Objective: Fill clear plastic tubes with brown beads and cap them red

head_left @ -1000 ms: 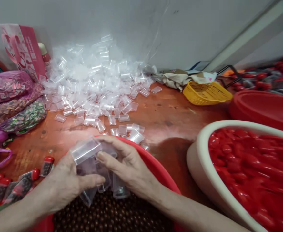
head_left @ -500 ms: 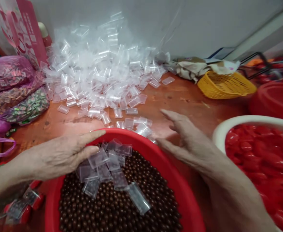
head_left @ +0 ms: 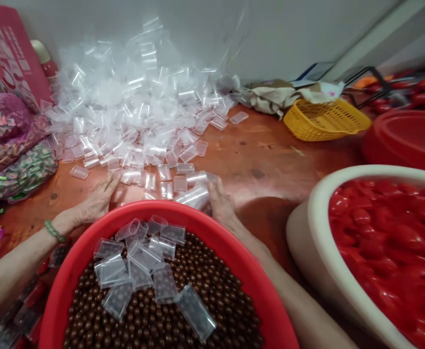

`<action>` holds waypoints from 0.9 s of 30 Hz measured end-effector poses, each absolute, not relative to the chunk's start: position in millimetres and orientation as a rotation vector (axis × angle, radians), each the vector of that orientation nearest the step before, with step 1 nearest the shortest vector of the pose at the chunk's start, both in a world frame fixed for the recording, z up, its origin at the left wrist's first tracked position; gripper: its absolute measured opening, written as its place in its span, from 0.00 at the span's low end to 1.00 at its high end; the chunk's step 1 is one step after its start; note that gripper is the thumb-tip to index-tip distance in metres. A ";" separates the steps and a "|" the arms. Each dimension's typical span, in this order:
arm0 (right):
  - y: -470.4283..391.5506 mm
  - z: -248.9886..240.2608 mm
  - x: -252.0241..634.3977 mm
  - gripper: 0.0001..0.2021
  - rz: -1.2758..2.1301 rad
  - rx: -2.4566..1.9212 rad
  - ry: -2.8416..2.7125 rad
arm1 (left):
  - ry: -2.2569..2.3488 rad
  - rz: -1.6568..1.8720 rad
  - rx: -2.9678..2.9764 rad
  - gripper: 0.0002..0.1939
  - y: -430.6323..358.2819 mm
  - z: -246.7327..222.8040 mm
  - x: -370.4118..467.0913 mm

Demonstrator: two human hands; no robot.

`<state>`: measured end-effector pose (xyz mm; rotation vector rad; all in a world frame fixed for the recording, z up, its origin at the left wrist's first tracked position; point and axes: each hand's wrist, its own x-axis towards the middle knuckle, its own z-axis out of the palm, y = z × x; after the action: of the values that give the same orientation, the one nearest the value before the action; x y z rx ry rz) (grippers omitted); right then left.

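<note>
A red tub (head_left: 67,271) full of small brown balls (head_left: 219,291) stands in front of me, with several clear plastic sleeves (head_left: 143,257) lying on the balls. Beyond its left rim my left hand (head_left: 101,198) rests on the table, fingers stretched toward the edge of a big pile of clear sleeves (head_left: 135,111). My right hand (head_left: 221,201) is behind the tub's right rim, fingers extended against a few loose sleeves (head_left: 196,194). Neither hand grips anything that I can see.
On the right stand a cream tub (head_left: 306,228) of red plastic pieces (head_left: 386,242), a red tub (head_left: 408,138) and a yellow basket (head_left: 324,121). At the left lie purple bags (head_left: 23,155) of small packets beside a pink box (head_left: 14,53). Red-and-clear containers (head_left: 28,310) lie lower left.
Both hands have moved past the tub's rim to the table behind it, the left from above the tub, the right leftward to the loose sleeves. The view has shifted slightly.
</note>
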<state>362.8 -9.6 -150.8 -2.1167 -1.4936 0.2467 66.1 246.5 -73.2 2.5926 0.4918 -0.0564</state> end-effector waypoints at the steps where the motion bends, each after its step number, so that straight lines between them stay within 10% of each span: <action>1: 1.0 -150.2 363.3 0.47 0.256 -2.075 -1.537 | 0.484 -0.053 2.634 0.52 244.7 -77.9 67.5; 7: 65.7 -145.4 350.8 0.46 0.302 -1.801 -1.780 | 0.495 -0.045 2.733 0.30 228.8 -97.2 84.2; 27: 159.3 -127.1 314.7 0.35 0.461 -1.333 -1.564 | 0.372 0.854 2.391 0.40 246.1 -117.8 139.9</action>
<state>314.7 159.3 -127.1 -1.3327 -1.5639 0.4612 139.9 246.1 -117.8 2.3905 0.3724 0.8538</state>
